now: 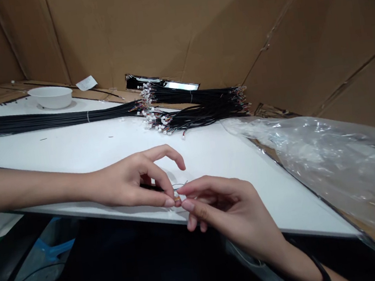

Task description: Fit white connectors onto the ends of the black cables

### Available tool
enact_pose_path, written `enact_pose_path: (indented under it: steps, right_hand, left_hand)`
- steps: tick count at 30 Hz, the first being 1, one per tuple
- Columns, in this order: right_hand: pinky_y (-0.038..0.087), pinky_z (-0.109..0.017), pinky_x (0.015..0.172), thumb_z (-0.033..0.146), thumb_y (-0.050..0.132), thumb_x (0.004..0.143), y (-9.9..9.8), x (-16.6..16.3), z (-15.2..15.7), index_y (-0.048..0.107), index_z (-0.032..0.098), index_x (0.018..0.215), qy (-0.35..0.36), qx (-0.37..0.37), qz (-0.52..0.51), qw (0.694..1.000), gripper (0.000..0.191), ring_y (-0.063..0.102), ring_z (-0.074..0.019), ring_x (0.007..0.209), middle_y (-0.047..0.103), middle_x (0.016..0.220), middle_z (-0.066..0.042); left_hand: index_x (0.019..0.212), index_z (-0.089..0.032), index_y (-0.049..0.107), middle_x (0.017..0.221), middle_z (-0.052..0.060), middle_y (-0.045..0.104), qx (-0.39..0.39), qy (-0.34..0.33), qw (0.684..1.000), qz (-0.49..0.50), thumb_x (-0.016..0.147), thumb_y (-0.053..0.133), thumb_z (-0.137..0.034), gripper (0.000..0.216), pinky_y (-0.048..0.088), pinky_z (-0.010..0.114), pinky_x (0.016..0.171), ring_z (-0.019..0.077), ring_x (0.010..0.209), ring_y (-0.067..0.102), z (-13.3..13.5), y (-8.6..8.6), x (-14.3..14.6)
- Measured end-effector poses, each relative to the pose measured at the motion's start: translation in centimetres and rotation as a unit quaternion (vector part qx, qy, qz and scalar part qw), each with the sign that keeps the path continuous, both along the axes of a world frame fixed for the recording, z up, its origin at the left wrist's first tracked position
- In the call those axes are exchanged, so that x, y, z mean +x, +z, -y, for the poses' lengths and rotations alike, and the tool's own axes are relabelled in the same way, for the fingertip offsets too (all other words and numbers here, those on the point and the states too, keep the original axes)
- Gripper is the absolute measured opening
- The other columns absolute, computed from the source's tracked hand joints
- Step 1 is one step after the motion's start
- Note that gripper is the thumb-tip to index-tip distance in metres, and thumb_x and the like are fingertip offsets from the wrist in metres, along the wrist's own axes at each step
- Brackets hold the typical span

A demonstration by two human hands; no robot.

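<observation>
Near the front edge of the white table, my left hand (132, 180) pinches the end of a black cable (150, 187) between thumb and a finger, its forefinger lifted and bent. Thin coloured wires (177, 199) come out of the cable end between my two hands. My right hand (232, 203) meets it from the right, thumb and forefinger closed at the wire tips. A small white piece, perhaps a connector, shows between the fingertips, too small to make out surely. Behind lie bundles of black cables (200, 111) with white connectors (161, 128) at their left ends.
A long bundle of black cables (50, 119) runs along the left, tied with a band. Further back are a white bowl (52, 98) and a paper slip (86, 83). Clear plastic sheeting (334, 153) covers the right side. Cardboard walls (158, 24) enclose the white table (81, 145).
</observation>
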State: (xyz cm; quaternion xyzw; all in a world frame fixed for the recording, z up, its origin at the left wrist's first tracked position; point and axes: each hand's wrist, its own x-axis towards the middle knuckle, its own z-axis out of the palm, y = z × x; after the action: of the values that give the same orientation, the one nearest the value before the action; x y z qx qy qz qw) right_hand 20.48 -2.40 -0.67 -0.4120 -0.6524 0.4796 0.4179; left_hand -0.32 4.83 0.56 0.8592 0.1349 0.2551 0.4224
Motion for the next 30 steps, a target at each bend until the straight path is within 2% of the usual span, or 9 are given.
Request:
enact_pose_path:
  steps: [3, 10, 14, 19, 30]
  right_hand:
    - [0.052, -0.017, 0.043, 0.027, 0.071, 0.083, 0.11, -0.04, 0.11, 0.075, 0.017, 0.09, -0.005, 0.013, 0.017, 1.0, 0.012, 0.068, -0.013, 0.049, 0.07, 0.062, -0.001]
    - [0.052, -0.017, 0.042, 0.028, 0.07, 0.084, 0.08, -0.01, 0.03, 0.074, 0.017, 0.09, 0.003, 0.015, 0.023, 1.0, 0.013, 0.068, -0.0131, 0.048, 0.07, 0.061, -0.001]
    - [0.051, -0.015, 0.043, 0.027, 0.069, 0.086, 0.11, -0.03, -0.06, 0.074, 0.018, 0.092, 0.012, 0.014, 0.019, 1.0, 0.011, 0.068, -0.0112, 0.05, 0.07, 0.065, -0.001]
    - [0.052, -0.018, 0.042, 0.031, 0.069, 0.086, 0.13, 0.05, -0.03, 0.074, 0.018, 0.093, 0.01, 0.014, 0.032, 0.999, 0.016, 0.068, -0.0132, 0.049, 0.071, 0.066, -0.002]
    - [0.053, -0.017, 0.042, 0.028, 0.069, 0.085, 0.16, -0.07, 0.1, 0.074, 0.018, 0.091, 0.007, 0.022, 0.025, 0.999, 0.013, 0.068, -0.0128, 0.049, 0.072, 0.069, -0.003]
  left_hand:
    - [0.08, -0.014, 0.076, 0.121, 0.011, 0.056, -0.02, -0.002, 1.0, -0.017, 0.082, 0.072, -0.024, 0.01, 0.051, 0.022, 0.068, 0.0212, 0.102, 0.058, -0.12, 0.08, 0.06]
    - [0.083, -0.014, 0.075, 0.122, 0.009, 0.053, -0.042, -0.012, 0.998, -0.041, 0.084, 0.069, -0.025, 0.012, 0.05, 0.022, 0.069, 0.0129, 0.084, 0.061, -0.15, 0.12, 0.05]
    - [0.082, -0.014, 0.075, 0.12, 0.009, 0.054, -0.043, -0.013, 0.998, -0.039, 0.085, 0.069, -0.025, 0.013, 0.049, 0.022, 0.07, 0.0134, 0.084, 0.06, -0.09, 0.17, 0.06]
    - [0.083, -0.013, 0.073, 0.122, 0.009, 0.052, -0.041, -0.013, 0.998, -0.042, 0.085, 0.068, -0.023, 0.012, 0.049, 0.021, 0.068, 0.0111, 0.081, 0.061, -0.03, 0.27, 0.11]
    - [0.083, -0.012, 0.072, 0.122, 0.008, 0.051, -0.046, -0.014, 0.998, -0.05, 0.087, 0.066, -0.025, 0.015, 0.049, 0.02, 0.068, 0.0096, 0.079, 0.061, -0.05, 0.32, 0.09]
